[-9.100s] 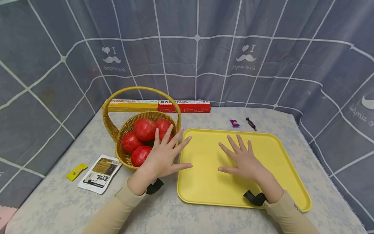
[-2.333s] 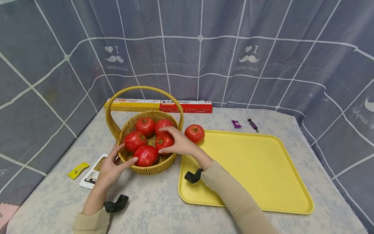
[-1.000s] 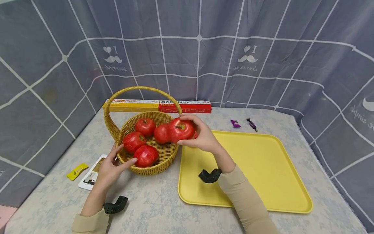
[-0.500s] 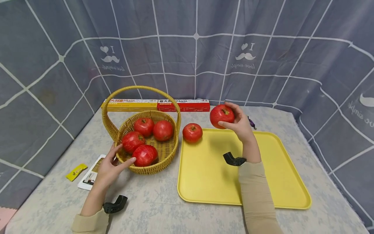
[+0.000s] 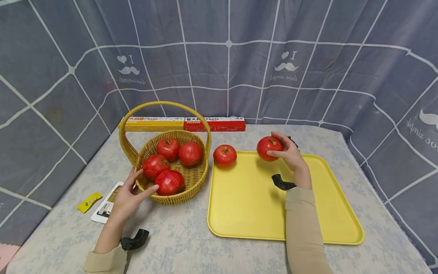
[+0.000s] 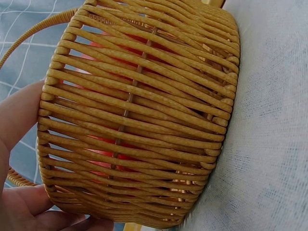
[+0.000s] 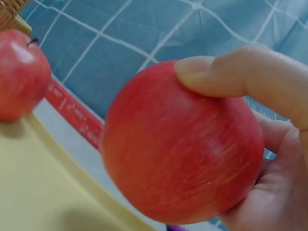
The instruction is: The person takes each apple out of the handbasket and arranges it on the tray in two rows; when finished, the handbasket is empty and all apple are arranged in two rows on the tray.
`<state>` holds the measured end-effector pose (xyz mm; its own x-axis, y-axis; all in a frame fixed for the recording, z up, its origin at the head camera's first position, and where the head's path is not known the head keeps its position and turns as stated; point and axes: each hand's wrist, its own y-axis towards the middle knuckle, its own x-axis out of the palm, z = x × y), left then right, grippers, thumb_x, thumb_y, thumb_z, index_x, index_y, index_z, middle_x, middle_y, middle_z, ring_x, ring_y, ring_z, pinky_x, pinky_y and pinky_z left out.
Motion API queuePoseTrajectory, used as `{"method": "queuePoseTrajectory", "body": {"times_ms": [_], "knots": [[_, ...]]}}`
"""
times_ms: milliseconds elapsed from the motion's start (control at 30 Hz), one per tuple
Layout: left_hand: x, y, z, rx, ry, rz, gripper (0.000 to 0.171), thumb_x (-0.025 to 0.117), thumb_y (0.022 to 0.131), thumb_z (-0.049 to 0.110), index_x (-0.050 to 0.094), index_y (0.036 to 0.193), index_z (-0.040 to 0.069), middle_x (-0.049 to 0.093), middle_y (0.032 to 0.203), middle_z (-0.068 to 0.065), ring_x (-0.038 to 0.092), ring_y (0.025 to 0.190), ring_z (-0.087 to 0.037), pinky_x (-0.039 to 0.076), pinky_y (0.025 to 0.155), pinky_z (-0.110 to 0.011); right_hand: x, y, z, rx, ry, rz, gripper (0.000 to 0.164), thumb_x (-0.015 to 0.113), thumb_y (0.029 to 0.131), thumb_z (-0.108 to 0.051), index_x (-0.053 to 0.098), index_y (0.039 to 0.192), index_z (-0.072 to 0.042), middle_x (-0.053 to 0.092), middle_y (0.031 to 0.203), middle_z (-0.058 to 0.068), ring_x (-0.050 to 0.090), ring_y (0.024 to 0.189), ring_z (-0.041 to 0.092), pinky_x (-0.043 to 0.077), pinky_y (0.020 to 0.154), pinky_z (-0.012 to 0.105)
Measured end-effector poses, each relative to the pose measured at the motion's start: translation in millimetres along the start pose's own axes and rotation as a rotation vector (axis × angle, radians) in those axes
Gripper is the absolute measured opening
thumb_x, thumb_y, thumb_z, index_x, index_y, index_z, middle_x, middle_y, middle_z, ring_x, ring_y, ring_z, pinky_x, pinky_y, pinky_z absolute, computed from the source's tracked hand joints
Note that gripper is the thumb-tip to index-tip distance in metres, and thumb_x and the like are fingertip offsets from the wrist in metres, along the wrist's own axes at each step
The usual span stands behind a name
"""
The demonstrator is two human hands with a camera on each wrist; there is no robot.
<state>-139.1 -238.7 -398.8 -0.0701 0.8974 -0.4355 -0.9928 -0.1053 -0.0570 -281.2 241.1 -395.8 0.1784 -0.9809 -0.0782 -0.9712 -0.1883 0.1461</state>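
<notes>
My right hand grips a red apple over the far part of the yellow tray; the right wrist view shows the thumb across the apple, fingers behind it. Another apple sits at the tray's far left corner. My left hand holds the near left rim of the wicker basket, thumb over the edge. In the left wrist view the basket's woven side fills the frame, with fingers under its rim. Several apples lie in the basket, beneath its tall arched handle.
Behind the basket lie a yellow pasta box and a red pasta box. Left of the basket are a yellow wrapped packet and a white pouch, partly covered by the left hand. A dark wrapped candy shows behind the right hand.
My right hand has lifted an apple out of the basket and carried it right over the tray, lowering it in the last half second. The left hand stays on the basket rim.
</notes>
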Motion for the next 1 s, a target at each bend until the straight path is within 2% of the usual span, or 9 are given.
{"method": "queuePoseTrajectory", "body": {"times_ms": [233,367,500,567,700,800,867,933,1000], "knots": [[-0.1,0.7,0.0,0.004,-0.005,-0.001,0.087,0.071,0.085,0.032,0.018,0.151,0.007,-0.009,0.156,-0.011,0.020,0.138,-0.037,0.026,0.108,-0.048,-8,2,17,0.069,-0.023,-0.040,0.069,0.064,0.082,0.007,0.032,0.144,0.002,0.032,0.145,0.020,0.040,0.120,0.020,0.044,0.093,0.019],[-0.1,0.4,0.1,0.007,-0.013,-0.002,0.087,0.071,0.085,0.031,0.018,0.151,0.007,-0.009,0.156,-0.011,0.019,0.138,-0.037,0.026,0.108,-0.048,-10,3,26,0.121,0.000,-0.033,0.069,0.064,0.083,0.007,0.031,0.144,0.004,0.032,0.143,0.020,0.040,0.118,0.018,0.044,0.093,0.018],[-0.2,0.6,-0.2,0.010,-0.012,0.000,0.087,0.071,0.085,0.031,0.019,0.151,0.007,-0.009,0.156,-0.010,0.019,0.138,-0.037,0.026,0.108,-0.048,-12,3,30,0.128,0.014,-0.038,0.071,0.063,0.082,0.010,0.030,0.144,0.004,0.034,0.141,0.018,0.038,0.120,0.023,0.044,0.093,0.020],[-0.2,0.3,-0.2,0.008,-0.007,0.003,0.087,0.071,0.085,0.032,0.019,0.151,0.008,-0.008,0.156,-0.010,0.020,0.138,-0.037,0.027,0.108,-0.048,-13,3,28,0.129,-0.026,-0.043,0.072,0.064,0.082,0.009,0.030,0.144,0.003,0.033,0.142,0.019,0.037,0.123,0.027,0.043,0.097,0.025],[-0.3,0.0,-0.2,0.000,-0.003,0.004,0.088,0.071,0.085,0.034,0.018,0.151,0.009,-0.009,0.156,-0.009,0.020,0.138,-0.037,0.027,0.108,-0.048,-12,2,16,0.149,-0.181,-0.052,0.075,0.069,0.081,0.002,0.030,0.145,0.000,0.031,0.145,0.021,0.033,0.128,0.034,0.035,0.106,0.041],[-0.3,-0.4,-0.2,-0.001,-0.003,0.004,0.088,0.070,0.085,0.034,0.018,0.151,0.009,-0.009,0.156,-0.009,0.020,0.137,-0.038,0.027,0.107,-0.049,-7,-2,-3,0.173,-0.309,0.003,0.077,0.072,0.081,-0.007,0.029,0.146,-0.003,0.032,0.146,0.021,0.030,0.132,0.036,0.028,0.108,0.049],[-0.2,-0.7,-0.2,0.002,0.005,0.006,0.088,0.070,0.085,0.035,0.019,0.151,0.008,-0.008,0.156,-0.009,0.021,0.137,-0.038,0.027,0.107,-0.049,-1,-6,-18,0.167,-0.366,0.083,0.078,0.072,0.082,-0.012,0.029,0.146,-0.004,0.033,0.146,0.020,0.029,0.134,0.036,0.026,0.109,0.050],[-0.2,-0.7,0.0,0.004,0.012,0.008,0.088,0.070,0.084,0.037,0.019,0.151,0.009,-0.008,0.156,-0.009,0.021,0.137,-0.038,0.027,0.107,-0.049,6,-10,-34,0.139,-0.371,0.182,0.076,0.072,0.083,-0.017,0.031,0.146,-0.007,0.034,0.147,0.016,0.029,0.135,0.033,0.025,0.110,0.049],[-0.1,-0.9,0.5,0.008,0.018,0.008,0.088,0.070,0.084,0.038,0.020,0.151,0.009,-0.007,0.156,-0.010,0.021,0.137,-0.038,0.027,0.107,-0.049,17,-13,-49,0.071,-0.363,0.272,0.070,0.071,0.084,-0.020,0.035,0.144,-0.007,0.039,0.144,0.014,0.033,0.133,0.030,0.027,0.110,0.045]]}}
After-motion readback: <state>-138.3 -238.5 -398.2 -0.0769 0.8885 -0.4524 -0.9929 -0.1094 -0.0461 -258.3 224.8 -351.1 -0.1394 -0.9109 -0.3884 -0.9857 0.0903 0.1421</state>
